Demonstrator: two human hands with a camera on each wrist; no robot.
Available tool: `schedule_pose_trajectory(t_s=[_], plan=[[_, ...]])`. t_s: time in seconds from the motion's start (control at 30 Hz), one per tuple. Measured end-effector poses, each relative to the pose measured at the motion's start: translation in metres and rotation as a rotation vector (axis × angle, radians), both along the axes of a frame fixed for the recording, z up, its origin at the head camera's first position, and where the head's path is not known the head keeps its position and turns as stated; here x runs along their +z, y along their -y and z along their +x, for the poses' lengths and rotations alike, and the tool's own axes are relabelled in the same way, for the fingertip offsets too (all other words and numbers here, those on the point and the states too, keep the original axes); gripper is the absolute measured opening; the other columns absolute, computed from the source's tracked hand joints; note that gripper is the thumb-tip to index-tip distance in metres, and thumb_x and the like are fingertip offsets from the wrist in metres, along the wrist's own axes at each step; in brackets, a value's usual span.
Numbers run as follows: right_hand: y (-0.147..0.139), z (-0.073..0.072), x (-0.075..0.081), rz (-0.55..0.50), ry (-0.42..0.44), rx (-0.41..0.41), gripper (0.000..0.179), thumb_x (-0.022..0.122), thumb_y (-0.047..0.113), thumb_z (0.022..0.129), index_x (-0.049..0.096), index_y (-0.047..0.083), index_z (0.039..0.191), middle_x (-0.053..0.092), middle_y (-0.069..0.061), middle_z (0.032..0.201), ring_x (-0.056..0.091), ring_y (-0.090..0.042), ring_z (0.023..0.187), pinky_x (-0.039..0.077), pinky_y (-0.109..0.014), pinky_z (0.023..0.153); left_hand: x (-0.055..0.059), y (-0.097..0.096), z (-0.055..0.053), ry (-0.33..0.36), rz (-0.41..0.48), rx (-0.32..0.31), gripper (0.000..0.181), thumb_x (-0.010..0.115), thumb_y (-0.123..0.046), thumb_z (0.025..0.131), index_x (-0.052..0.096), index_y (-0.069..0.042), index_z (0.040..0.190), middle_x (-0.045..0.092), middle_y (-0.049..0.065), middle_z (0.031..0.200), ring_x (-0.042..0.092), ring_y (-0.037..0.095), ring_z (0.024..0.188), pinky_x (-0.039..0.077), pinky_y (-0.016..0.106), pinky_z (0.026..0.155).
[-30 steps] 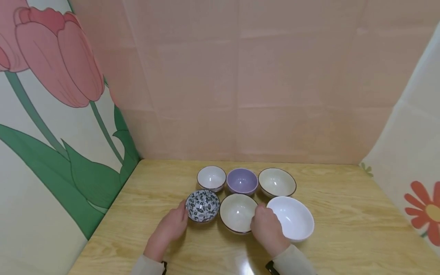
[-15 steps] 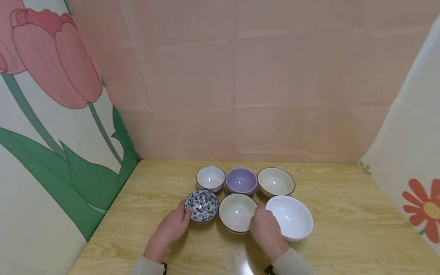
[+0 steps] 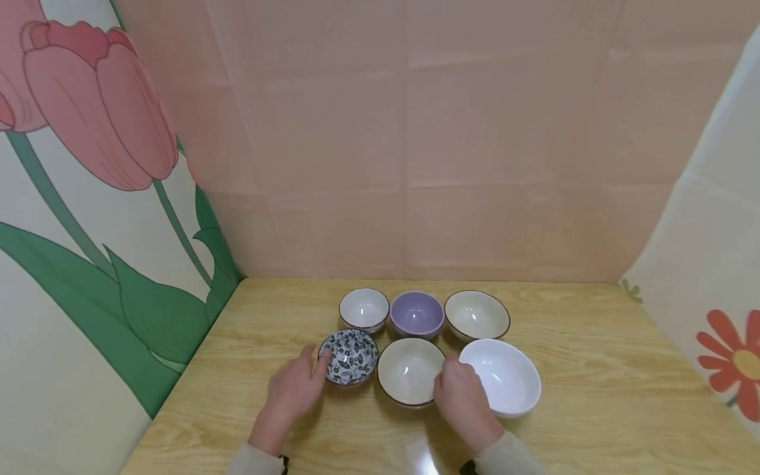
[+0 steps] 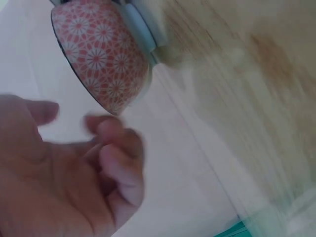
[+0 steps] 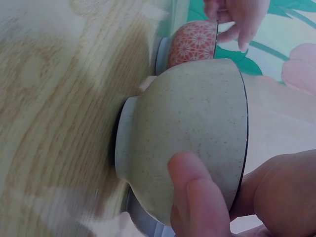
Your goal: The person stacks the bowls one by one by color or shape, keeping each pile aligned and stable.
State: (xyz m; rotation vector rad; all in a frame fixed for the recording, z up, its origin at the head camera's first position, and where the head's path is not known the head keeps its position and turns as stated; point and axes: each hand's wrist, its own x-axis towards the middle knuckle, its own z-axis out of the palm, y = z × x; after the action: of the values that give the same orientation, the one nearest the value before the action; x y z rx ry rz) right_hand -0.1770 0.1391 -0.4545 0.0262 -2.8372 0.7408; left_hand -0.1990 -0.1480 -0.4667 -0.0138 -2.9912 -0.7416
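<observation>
A small bowl (image 3: pixel 349 356) with a black-and-white leafy inside stands front left; its outside (image 4: pixel 98 54) is red with white flowers. My left hand (image 3: pixel 295 389) is at its left rim, fingers loosely bent. In the left wrist view, thumb and fingers of that hand (image 4: pixel 74 173) are spread apart with nothing between them. To the right, a cream bowl (image 3: pixel 410 371) with a dark rim stands on the table. My right hand (image 3: pixel 464 398) pinches its right rim, fingers against the speckled outer wall (image 5: pixel 192 113) and thumb on the rim's other side.
Behind stand a white bowl (image 3: pixel 363 309) with a dark rim, a purple bowl (image 3: pixel 417 314) and another cream bowl (image 3: pixel 477 315). A larger white bowl (image 3: pixel 503 376) sits close by my right hand. The wooden table (image 3: pixel 605 369) meets a pink backdrop (image 3: pixel 410 165) at its far edge.
My left thumb came over the patterned bowl's rim, then the left fingers loosened and spread at the rim. The right hand keeps its grip on the cream bowl; the bowls stay in place.
</observation>
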Motion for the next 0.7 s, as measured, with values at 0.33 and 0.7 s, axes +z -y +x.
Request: schedule_pose_trajectory(t_s=[0.33, 0.7], plan=[[-0.0037, 0.0014, 0.0027, 0.017, -0.011, 0.029, 0.005, 0.058, 0.0, 0.084, 0.054, -0.003, 0.084, 0.055, -0.017, 0.063, 0.059, -0.035, 0.056, 0.045, -0.046, 0.047, 0.0092, -0.0031, -0.0003, -0.13, 0.059, 0.059, 0.037, 0.054, -0.034, 0.101, 0.063, -0.005, 0.122, 0.046, -0.004, 0.055, 0.042, 0.013, 0.048, 0.034, 0.03, 0.046], [-0.0095, 0.0036, 0.0034, -0.003, -0.036, 0.077, 0.009, 0.06, 0.001, 0.085, 0.058, -0.003, 0.093, 0.056, -0.014, 0.062, 0.058, -0.027, 0.053, 0.046, -0.04, 0.046, 0.0029, -0.0062, -0.0003, -0.188, 0.104, -0.041, 0.014, 0.059, -0.021, 0.098, 0.063, -0.009, 0.103, 0.044, -0.008, 0.053, 0.036, 0.008, 0.044, 0.03, 0.025, 0.041]])
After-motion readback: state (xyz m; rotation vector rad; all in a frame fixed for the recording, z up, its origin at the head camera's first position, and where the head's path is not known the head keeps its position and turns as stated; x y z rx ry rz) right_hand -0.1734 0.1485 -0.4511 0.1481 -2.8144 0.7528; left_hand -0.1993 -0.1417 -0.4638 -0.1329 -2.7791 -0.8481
